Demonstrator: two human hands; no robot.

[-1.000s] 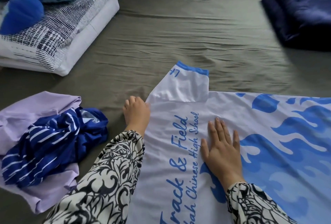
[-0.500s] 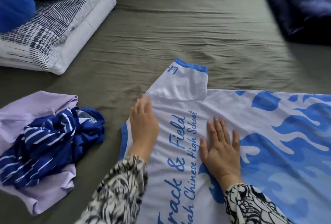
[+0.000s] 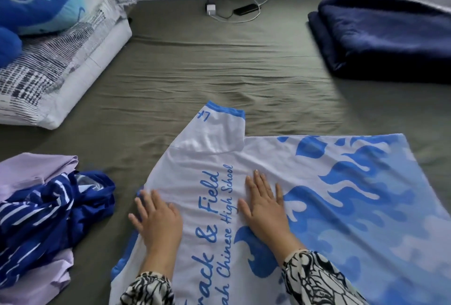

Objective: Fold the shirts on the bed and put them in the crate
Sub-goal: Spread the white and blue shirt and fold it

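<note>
The white and blue shirt (image 3: 280, 182) lies spread flat on the bed (image 3: 219, 65), near the bed's front edge, with one sleeve (image 3: 217, 129) sticking out toward the middle of the bed. The left hand (image 3: 158, 224) rests flat by the shirt's left edge, fingers straight and spread apart. The right hand (image 3: 264, 204) lies flat on the middle, fingers straight and a little apart. The shirt looks thin, light and floppy, maybe a bit slippery, so it will likely bend and slide easily. Good spots to pinch look like the sleeve tip and the side edges. A pile of other shirts (image 3: 41, 214) waits at the left edge. I cannot see the crate.
</note>
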